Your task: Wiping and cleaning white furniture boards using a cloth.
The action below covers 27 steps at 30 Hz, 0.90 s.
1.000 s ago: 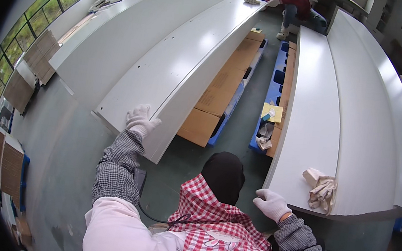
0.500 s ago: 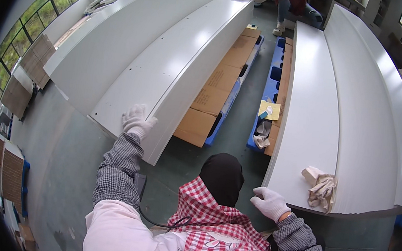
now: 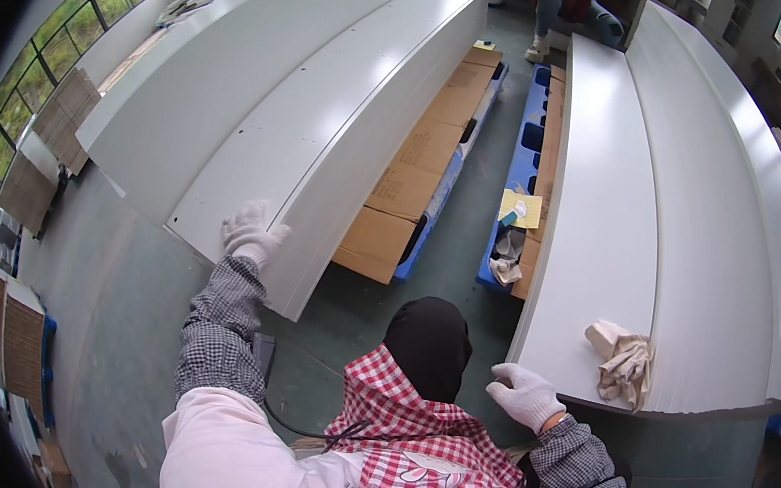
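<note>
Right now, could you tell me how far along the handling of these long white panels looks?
Done: white panels lie stacked on both sides. In hand: the left hand rests flat on the left panel's near end, while the right hand touches the right stack's edge beside a crumpled rag. Left: nothing is lifted yet.

Before you, long white panels (image 3: 327,129) rest on cardboard-topped blue pallets (image 3: 420,238) on the grey-green floor (image 3: 448,251); a crumpled cloth (image 3: 625,363) lies on the right stack (image 3: 608,222).

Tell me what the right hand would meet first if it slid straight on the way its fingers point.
The right hand points up-left onto the near end of the white panel stack. It would probably cross bare panel only; the crumpled rag lies to its right, though depth is unclear.
</note>
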Each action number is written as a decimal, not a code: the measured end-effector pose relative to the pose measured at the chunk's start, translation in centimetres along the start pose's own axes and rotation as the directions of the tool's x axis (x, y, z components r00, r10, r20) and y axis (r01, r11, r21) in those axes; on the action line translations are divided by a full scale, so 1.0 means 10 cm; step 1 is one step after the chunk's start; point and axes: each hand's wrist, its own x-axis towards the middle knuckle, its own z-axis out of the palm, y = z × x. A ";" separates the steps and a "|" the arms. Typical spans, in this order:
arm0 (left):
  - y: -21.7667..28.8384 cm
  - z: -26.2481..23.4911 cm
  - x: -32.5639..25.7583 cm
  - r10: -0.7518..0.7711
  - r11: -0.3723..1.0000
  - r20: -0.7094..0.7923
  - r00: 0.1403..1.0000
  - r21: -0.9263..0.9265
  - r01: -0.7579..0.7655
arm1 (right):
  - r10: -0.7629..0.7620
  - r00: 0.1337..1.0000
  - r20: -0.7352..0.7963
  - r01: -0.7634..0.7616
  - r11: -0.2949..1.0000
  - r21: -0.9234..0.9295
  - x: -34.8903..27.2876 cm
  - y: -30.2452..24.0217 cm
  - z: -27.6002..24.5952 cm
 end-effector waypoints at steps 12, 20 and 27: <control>-0.18 0.10 0.12 0.026 1.000 -0.101 0.995 -0.004 -0.026 | 0.004 1.000 0.023 -0.004 1.000 0.014 0.03 0.00 0.00; -0.19 0.11 0.11 0.031 0.999 -0.121 0.992 0.013 -0.030 | -0.016 1.000 0.021 0.016 1.000 0.002 0.03 0.00 0.02; -0.13 0.13 0.13 0.025 1.000 -0.134 0.991 0.021 -0.023 | -0.006 1.000 0.006 0.005 1.000 0.014 0.02 0.03 0.01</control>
